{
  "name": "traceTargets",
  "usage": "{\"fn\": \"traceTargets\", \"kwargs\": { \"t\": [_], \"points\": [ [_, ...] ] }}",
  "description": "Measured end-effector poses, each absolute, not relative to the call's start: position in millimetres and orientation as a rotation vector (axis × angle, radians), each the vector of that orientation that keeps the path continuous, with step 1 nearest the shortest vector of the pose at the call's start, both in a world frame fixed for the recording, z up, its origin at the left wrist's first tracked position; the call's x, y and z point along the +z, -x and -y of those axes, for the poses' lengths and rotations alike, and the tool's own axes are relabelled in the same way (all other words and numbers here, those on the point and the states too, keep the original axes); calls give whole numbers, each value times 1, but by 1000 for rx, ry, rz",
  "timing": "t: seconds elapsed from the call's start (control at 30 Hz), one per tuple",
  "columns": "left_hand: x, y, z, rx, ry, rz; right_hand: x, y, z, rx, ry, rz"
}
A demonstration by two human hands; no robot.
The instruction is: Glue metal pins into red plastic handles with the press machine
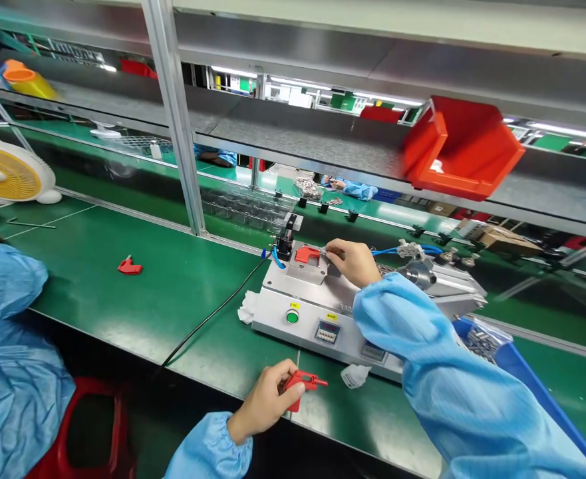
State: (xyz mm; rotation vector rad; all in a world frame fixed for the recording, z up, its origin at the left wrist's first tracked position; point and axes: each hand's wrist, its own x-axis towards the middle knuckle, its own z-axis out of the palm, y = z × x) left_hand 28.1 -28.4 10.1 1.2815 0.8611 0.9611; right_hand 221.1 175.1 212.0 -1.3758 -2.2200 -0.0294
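Note:
My left hand (270, 399) is closed around a small red plastic part (302, 384) near the front edge of the green bench. My right hand (353, 261) reaches over a grey benchtop machine (302, 303) and pinches a small metal piece beside another red plastic part (307, 253) seated in the machine's fixture. The machine has a green button (293, 317) and small displays on its front. Both my sleeves are light blue.
A third red part (130, 267) lies on the green bench (147, 293) to the left. A blue bin (512, 362) of metal pieces sits at the right. A red bin (459, 150) stands on the shelf above. A yellow fan (6, 174) and a blue-sleeved co-worker (8, 346) are at left.

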Motion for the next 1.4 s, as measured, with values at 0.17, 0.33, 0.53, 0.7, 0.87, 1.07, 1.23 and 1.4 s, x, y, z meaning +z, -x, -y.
{"fn": "traceTargets", "kwargs": {
  "t": [0.17,0.33,0.53,0.7,0.87,1.07,1.23,1.4],
  "points": [
    [13,-27,27,938,-1292,-850,204,-229,-174,-167,1448,2214],
    [16,-26,27,923,-1285,-851,200,-228,-176,-202,1455,2266],
    [15,-26,27,924,-1283,-858,208,-223,-177,-194,1375,2343],
    [13,-26,25,922,-1292,-858,207,-192,-183,-128,1287,2444],
    [12,-26,25,929,-1286,-850,208,-179,-192,-202,1430,2427],
    [9,-26,26,941,-1272,-849,207,-181,-187,-189,1399,2430],
    [9,-27,26,975,-1240,-830,209,-179,-188,-244,1449,2542],
    [12,-29,26,1000,-1197,-823,211,-181,-185,-287,1361,2341]
  ]
}}
